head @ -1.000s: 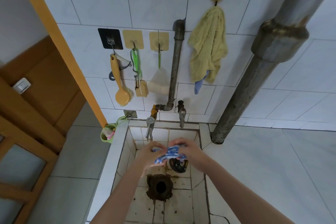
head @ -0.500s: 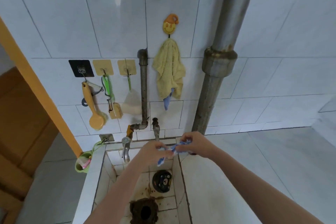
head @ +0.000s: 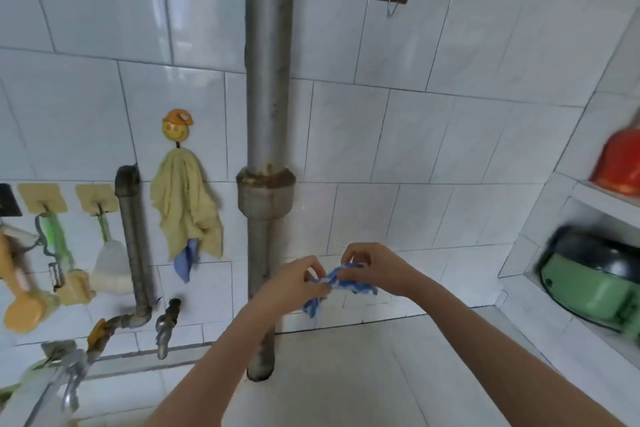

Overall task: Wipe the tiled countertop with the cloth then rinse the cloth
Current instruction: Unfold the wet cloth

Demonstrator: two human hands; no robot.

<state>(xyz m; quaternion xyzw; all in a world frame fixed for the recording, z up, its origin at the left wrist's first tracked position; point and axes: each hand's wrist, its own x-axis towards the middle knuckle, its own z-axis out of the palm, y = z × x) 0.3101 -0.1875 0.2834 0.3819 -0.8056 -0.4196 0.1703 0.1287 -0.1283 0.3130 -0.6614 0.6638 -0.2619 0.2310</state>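
Observation:
A small blue and white cloth is stretched between both my hands, held in the air above the white tiled countertop. My left hand pinches its left end, from which a loose bit hangs down. My right hand grips its right end. Both hands are in front of the tiled wall, just right of the thick grey pipe.
Two taps and a thin pipe stand at the lower left by the sink edge. A yellow towel and brushes hang on hooks. A green pot and a red item sit on shelves at the right.
The view has swung right and up, away from the sink. Both hands carried the cloth from over the sink to above the countertop, right of the thick pipe, and pulled it wider.

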